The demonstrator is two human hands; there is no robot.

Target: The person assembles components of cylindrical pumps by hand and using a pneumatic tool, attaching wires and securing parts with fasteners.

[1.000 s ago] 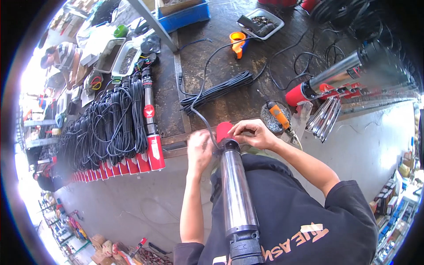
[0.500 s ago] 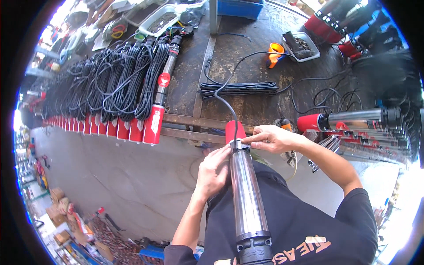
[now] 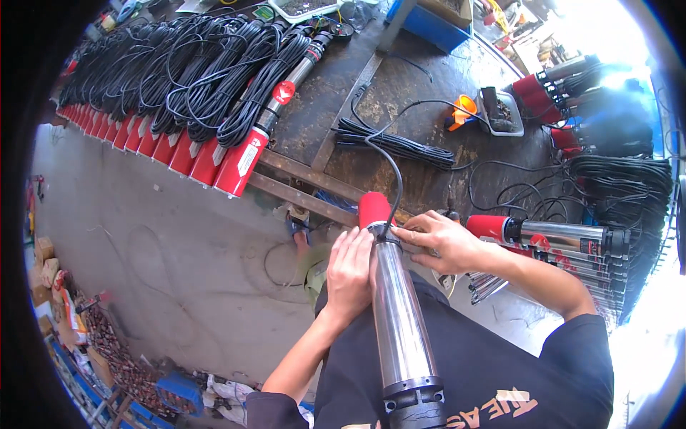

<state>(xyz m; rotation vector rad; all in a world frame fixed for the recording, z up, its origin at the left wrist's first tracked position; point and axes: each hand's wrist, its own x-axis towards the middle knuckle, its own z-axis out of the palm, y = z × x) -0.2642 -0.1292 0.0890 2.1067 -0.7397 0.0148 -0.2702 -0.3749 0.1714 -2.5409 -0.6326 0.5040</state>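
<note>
A submersible pump (image 3: 401, 322) with a long shiny steel body lies lengthwise against my front, its black cast end toward me. At its far end is a red section (image 3: 373, 207), with a dark collar between red and steel. A black cable (image 3: 395, 179) leaves the collar and arches toward the bench. My left hand (image 3: 350, 273) holds the pump's left side, fingers close together and reaching up to the collar; its thumb is hidden. From the right, my right hand (image 3: 441, 245) pinches at the collar beside the cable, index finger extended and the others bent. What lies under its fingertips is hidden.
Finished-looking pumps with coiled cables (image 3: 243, 86) line the bench (image 3: 314, 107) at left. More pumps (image 3: 557, 232) lie at right. A bundled cable (image 3: 393, 146), an orange tape holder (image 3: 461, 112) and a white tray (image 3: 504, 114) sit on the bench. A person's foot (image 3: 299, 227) shows beneath it.
The view has turned, so the bench now appears tilted. My left hand's fingers have straightened along the collar, and my right fingertips have shifted slightly back from its top toward its right side.
</note>
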